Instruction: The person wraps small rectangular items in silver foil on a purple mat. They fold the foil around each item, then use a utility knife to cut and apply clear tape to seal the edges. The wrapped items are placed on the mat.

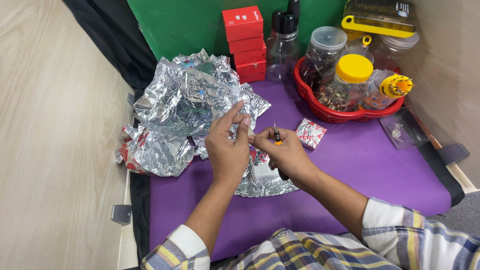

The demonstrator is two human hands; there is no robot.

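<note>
I am pinching one small pale piece, hard to make out, in my left hand (227, 150); my right hand (286, 154) is gripping one screwdriver (276, 136), handle mostly hidden.

Bright, even indoor light from overhead, no hard directional source visible. Shadows soft and short: a faint one under the left hand (227, 150) and right hand (287, 155) on the purple mat (360, 170), darker in the gap at 7 o'clock by the wooden panel (55, 140). Crumpled foil (185, 105) at 10–11 o'clock throws scattered specular glare, small blown highlights. Mild sheen on the jar lids (354, 67) at 1–2 o'clock. Focus sharp across centre; plaid sleeves (420, 235) at 5–6 o'clock slightly soft. Wide-angle stretch at the edges, lines bowing at 9 and 3 o'clock. Colours saturated, no motion blur worth noting.
</note>
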